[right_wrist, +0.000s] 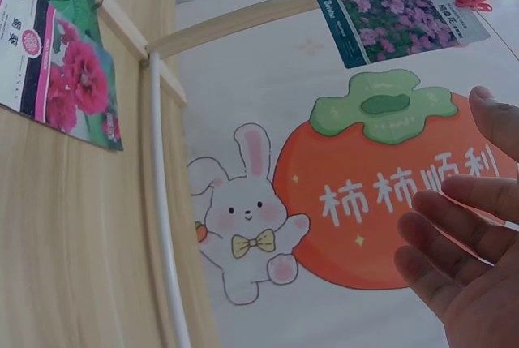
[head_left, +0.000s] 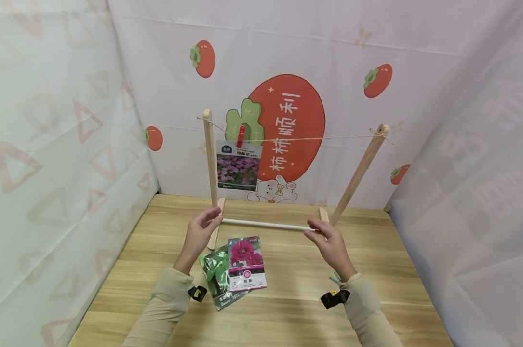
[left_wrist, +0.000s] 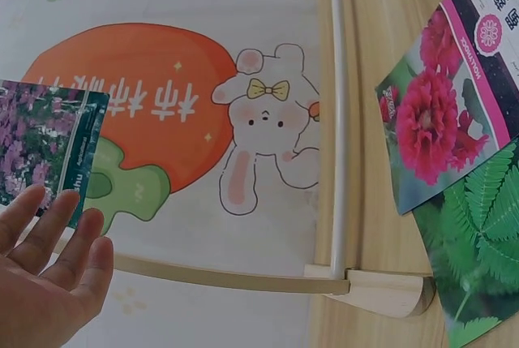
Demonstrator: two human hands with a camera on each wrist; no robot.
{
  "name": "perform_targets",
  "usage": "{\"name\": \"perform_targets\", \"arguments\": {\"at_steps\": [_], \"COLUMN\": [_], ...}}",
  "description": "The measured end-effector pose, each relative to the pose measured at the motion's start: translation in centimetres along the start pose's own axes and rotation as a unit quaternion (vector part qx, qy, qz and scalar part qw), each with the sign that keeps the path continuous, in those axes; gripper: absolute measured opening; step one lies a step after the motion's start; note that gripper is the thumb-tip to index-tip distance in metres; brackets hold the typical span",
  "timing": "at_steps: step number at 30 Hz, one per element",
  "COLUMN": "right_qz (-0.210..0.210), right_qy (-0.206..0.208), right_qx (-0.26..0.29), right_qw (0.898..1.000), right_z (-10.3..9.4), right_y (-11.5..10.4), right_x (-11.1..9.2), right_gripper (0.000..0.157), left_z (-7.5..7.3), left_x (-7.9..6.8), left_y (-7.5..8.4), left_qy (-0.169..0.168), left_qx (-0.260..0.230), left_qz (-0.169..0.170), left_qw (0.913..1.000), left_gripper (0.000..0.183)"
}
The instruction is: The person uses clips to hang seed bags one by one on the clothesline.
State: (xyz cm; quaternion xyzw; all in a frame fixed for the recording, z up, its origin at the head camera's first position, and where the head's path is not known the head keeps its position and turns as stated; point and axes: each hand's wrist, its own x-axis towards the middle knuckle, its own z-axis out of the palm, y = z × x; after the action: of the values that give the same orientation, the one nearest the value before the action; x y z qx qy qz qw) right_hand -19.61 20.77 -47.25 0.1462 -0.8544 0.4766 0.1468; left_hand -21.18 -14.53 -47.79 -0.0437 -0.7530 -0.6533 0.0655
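Note:
My left hand (head_left: 199, 235), fingers loosely bent and apart from the thumb, is raised near the left foot of a wooden frame (head_left: 210, 164). My right hand (head_left: 332, 243) is held in much the same way by the right post, overlapping the end of the white crossbar (head_left: 267, 224) in the head view. Neither hand holds anything. From the string (head_left: 313, 139) between the posts hangs a purple-flower seed packet (head_left: 238, 166), clipped by a red clothespin (head_left: 241, 136). On the table, a pink-flower seed packet (head_left: 247, 264) overlaps a green-leaf seed packet (head_left: 218, 277).
A small pale green piece (head_left: 335, 278) lies on the wooden table (head_left: 296, 299), partly hidden by the right wrist. Printed cloth (head_left: 170, 58) rises behind the frame and along both sides. Each wrist wears a black strap.

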Motion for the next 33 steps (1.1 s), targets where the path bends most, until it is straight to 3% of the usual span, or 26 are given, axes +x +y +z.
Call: {"name": "perform_targets", "arguments": {"at_steps": [13, 24, 33], "right_qz": [0.051, 0.097, 0.115], "right_qy": [-0.003, -0.007, 0.002], "right_qx": [0.004, -0.056, -0.093], "right_qw": [0.999, 0.994, 0.989], "right_z": [-0.5, -1.1, -1.0], "right_y": [2.1, 4.0, 5.5], "right_x": [-2.5, -4.0, -5.3], "right_gripper": [0.039, 0.042, 0.041], "left_z": [-0.6, -1.8, -2.4], "left_x": [-0.6, -0.1, -0.7], "left_y": [-2.6, -5.1, -6.8], "left_qy": [0.01, 0.014, 0.022], "left_qx": [0.05, 0.106, 0.119], "left_qz": [-0.025, -0.022, -0.053], "left_qw": [0.9984, 0.994, 0.9913], "left_gripper": [0.04, 0.046, 0.043]}}
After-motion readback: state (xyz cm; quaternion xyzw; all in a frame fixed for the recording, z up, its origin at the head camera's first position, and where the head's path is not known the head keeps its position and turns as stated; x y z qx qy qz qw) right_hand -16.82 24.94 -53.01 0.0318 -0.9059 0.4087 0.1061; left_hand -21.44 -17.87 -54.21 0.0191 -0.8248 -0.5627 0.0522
